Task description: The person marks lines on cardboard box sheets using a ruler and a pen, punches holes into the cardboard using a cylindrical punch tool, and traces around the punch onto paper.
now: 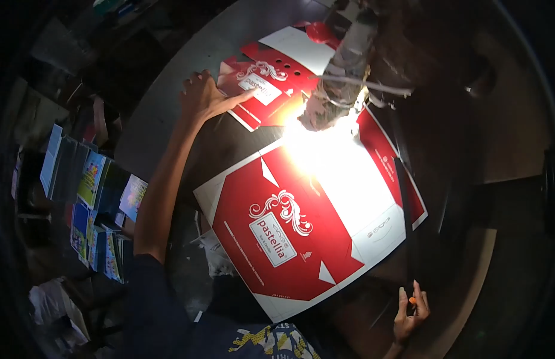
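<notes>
A large flat red-and-white printed cake-box blank (271,215), marked "pastellia", lies across the table in front of me. Beyond it is a smaller red pastellia carton piece (268,99) with three dark round holes. My left hand (203,100) is open at that piece's left side, its thumb stretched over the printed face and the other fingers apart. At the lower right, away from the blank, my right hand (412,316) is closed around a small orange thing (413,300). What kind of thing it is cannot be made out.
A glaring lamp (325,113) on a wrapped arm hangs over the blank and washes out its middle. A dark bar (403,221) runs along the right side. Colourful printed boxes (92,179) stand at the left, with a whitish bag (59,308) below.
</notes>
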Motion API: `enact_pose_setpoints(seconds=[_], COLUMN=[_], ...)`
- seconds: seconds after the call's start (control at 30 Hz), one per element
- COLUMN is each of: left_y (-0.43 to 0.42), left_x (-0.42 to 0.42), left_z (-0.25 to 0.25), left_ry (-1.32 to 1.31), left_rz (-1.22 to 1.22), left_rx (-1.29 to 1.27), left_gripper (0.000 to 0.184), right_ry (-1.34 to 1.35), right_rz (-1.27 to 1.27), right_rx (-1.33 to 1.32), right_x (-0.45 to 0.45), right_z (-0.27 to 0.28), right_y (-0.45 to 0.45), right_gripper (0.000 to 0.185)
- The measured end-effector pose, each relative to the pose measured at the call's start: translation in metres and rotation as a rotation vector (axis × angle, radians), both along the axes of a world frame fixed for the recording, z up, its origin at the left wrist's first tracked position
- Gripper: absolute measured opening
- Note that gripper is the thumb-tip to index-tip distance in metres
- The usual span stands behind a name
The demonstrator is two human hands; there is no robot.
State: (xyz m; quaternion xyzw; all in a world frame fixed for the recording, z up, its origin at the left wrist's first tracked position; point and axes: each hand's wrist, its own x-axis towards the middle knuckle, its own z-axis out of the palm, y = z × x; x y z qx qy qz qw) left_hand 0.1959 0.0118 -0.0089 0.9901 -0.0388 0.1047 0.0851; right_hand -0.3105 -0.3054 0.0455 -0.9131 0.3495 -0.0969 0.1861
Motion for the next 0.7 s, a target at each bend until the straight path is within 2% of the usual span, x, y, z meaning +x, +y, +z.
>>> enact_pose_setpoints(seconds=[0.03,0.1,0.17,0.2,0.27,0.3,0.33,0.37,0.47,0.5,0.53,0.57,0.6,0.67,0.7], left_y=[-0.002,-0.007,-0.010,-0.004,0.002,-0.004,-0.002,0.005,0.029,0.048,0.090,0.102,0.116,0.115,0.092], left_x=[0.006,0.007,0.009,0.022,0.040,0.018,0.015,0.014,0.017,0.017,0.030,0.016,-0.017,-0.093,-0.138], left_z=[0.010,0.014,0.009,0.003,-0.012,0.027,0.024,0.019,-0.001,-0.007,-0.031,-0.031,-0.029,-0.007,0.009], left_ry=[0.082,0.049,0.037,0.137,0.343,0.427,0.431,0.320,0.236,0.308,0.384,0.387,0.384,0.271,0.162], left_rz=[-0.071,-0.154,-0.252,-0.335,-0.484,-0.353,-0.357,-0.337,-0.141,-0.174,-0.476,-0.478,-0.401,-0.160,0.001], left_rx=[-0.003,0.025,0.059,-0.097,-0.408,-0.309,-0.308,-0.566,-1.069,-1.270,-1.434,-1.429,-1.531,-1.496,-1.352], left_gripper=[0.127,0.120,0.114,0.109,0.099,0.101,0.101,0.100,0.086,0.081,0.060,0.060,0.054,0.052,0.056], right_ry=[-0.057,-0.194,-0.328,-0.338,-0.222,-0.199,-0.178,-0.176,-0.170,-0.122,-0.077,-0.074,-0.073,-0.091,-0.212], right_rz=[0.006,0.048,-0.035,0.091,0.054,0.046,0.043,0.039,0.032,0.047,0.063,0.063,0.056,-0.162,-0.121], right_rx=[-0.037,-0.121,0.012,-0.150,-0.201,-0.313,-0.423,-0.421,-0.399,-0.390,-0.382,-0.410,-0.403,-0.160,-0.116], right_x=[-0.005,-0.011,-0.008,-0.008,0.001,0.013,0.026,0.035,0.046,0.046,0.047,0.044,0.043,0.043,0.034], right_z=[-0.006,-0.041,-0.048,-0.059,-0.058,-0.051,-0.042,-0.036,-0.026,-0.023,-0.024,-0.028,-0.027,-0.026,-0.042], right_y=[-0.007,-0.032,-0.038,-0.055,-0.067,-0.063,-0.056,-0.050,-0.032,-0.027,-0.025,-0.027,-0.024,-0.017,-0.028], right_gripper=[0.031,0.032,0.034,0.035,0.039,0.041,0.043,0.043,0.044,0.043,0.041,0.039,0.039,0.041,0.042])
